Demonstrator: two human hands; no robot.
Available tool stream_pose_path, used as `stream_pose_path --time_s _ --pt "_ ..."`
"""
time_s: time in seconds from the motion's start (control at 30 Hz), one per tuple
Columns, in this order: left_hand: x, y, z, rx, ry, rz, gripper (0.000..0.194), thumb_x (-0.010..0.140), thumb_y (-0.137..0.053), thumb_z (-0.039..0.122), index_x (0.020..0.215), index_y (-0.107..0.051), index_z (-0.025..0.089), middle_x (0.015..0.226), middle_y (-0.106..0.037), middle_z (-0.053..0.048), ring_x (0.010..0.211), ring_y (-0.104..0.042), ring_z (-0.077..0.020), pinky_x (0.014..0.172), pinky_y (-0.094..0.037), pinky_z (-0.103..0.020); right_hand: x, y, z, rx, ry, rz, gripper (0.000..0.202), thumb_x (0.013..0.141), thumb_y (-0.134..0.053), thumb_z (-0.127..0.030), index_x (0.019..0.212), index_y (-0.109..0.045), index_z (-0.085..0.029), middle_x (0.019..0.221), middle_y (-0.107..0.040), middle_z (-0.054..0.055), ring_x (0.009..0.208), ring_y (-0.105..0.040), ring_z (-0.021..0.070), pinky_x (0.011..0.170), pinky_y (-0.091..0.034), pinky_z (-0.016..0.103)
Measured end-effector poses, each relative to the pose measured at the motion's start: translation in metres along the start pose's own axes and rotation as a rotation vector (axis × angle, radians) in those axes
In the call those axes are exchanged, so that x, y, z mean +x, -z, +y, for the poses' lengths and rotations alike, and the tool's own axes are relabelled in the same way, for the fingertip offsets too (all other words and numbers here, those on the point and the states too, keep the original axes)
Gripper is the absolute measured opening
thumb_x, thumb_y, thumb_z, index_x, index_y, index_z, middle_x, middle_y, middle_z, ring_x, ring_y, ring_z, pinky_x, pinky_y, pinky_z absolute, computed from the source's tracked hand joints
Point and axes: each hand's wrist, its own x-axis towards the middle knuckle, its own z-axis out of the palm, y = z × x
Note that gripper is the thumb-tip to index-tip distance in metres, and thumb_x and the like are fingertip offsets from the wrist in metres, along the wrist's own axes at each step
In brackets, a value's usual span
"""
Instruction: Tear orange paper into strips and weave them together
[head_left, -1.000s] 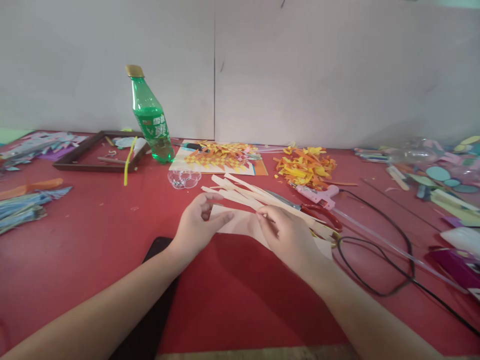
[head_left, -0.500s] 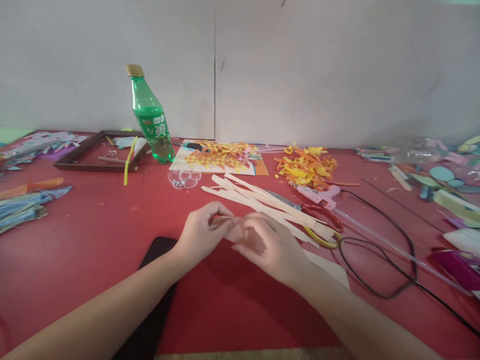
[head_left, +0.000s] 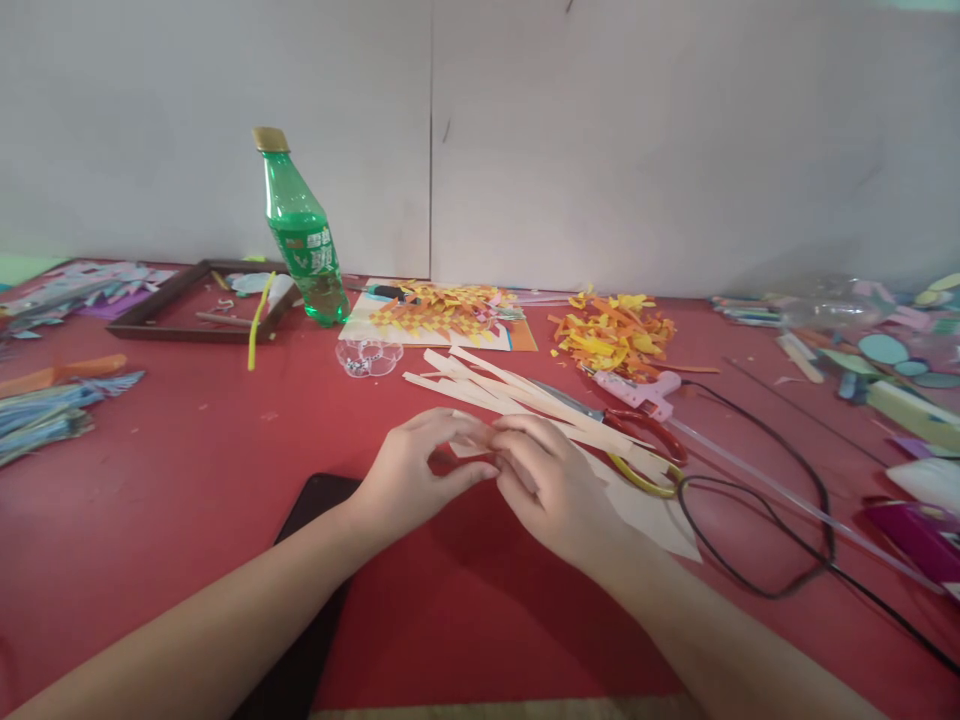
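Cream paper (head_left: pixel 652 508) is partly hidden behind the hands (head_left: pixel 559 490), contact unclear.

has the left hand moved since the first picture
Yes. Judged against the clear flower-shaped tray, the left hand has shifted a little right, toward the right hand, and slightly lower in the view.

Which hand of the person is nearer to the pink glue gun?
Right: the right hand is short of the pink glue gun and to its left; the left hand is farther left.
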Motion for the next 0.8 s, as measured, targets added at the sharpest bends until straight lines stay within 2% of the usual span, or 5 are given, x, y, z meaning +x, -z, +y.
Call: stream_pose_path --time_s 0.13,0.33,0.53,0.7,0.8 --pt "0.0011 -0.0010 -0.0035 0.043 0.074 0.055 0.026 0.077 -0.075 0.034 0.099 -0.069 0.023 0.102 -0.072 -0.004 0.095 -0.067 -0.0192 0.079 -0.055 -0.029 -0.0025 -0.0009 -0.0002 0.019 0.017 0.002 0.028 0.083 -0.055 -0.010 0.108 -0.064 -0.020 0.116 -0.059 0.011 0.107 -0.059 0.0233 0.090 -0.051 0.039" --pt "0.0014 -0.0018 -0.0054 -0.003 0.115 0.050 0.031 0.077 -0.073 0.034 0.104 -0.069 0.020 0.108 -0.071 -0.007 0.100 -0.067 -0.0223 0.088 -0.054 -0.036 -0.0040 -0.0021 0.0016 -0.004 0.038 0.046 0.022 0.085 -0.057 -0.013 0.103 -0.068 -0.022 0.117 -0.058 0.010 0.112 -0.056 0.0244 0.095 -0.050 0.042" --pt "0.0020 -0.0021 -0.0069 -0.075 0.071 0.025 0.031 0.079 -0.071 0.031 0.107 -0.068 0.019 0.109 -0.071 -0.008 0.102 -0.067 -0.0227 0.091 -0.055 -0.037 -0.0022 -0.0024 0.0004 0.008 0.070 0.091 0.019 0.085 -0.058 -0.011 0.097 -0.069 -0.021 0.112 -0.060 0.009 0.107 -0.058 0.0226 0.094 -0.051 0.039" --pt "0.0014 -0.0013 -0.0076 -0.067 0.012 0.007 0.030 0.080 -0.069 0.023 0.110 -0.068 0.022 0.111 -0.070 -0.006 0.102 -0.067 -0.0197 0.090 -0.055 -0.033 -0.0048 -0.0046 0.0014 -0.007 0.032 0.079 0.028 0.084 -0.059 -0.013 0.110 -0.067 -0.022 0.116 -0.059 0.011 0.113 -0.057 0.0263 0.093 -0.052 0.043" --pt "0.0014 -0.0007 -0.0063 -0.029 -0.024 -0.003 0.030 0.081 -0.069 0.022 0.111 -0.068 0.023 0.111 -0.070 -0.005 0.103 -0.067 -0.0185 0.090 -0.054 -0.031 -0.0057 -0.0053 0.0020 -0.010 0.021 0.058 0.027 0.085 -0.059 -0.015 0.108 -0.069 -0.024 0.121 -0.058 0.011 0.116 -0.055 0.0270 0.093 -0.053 0.044"
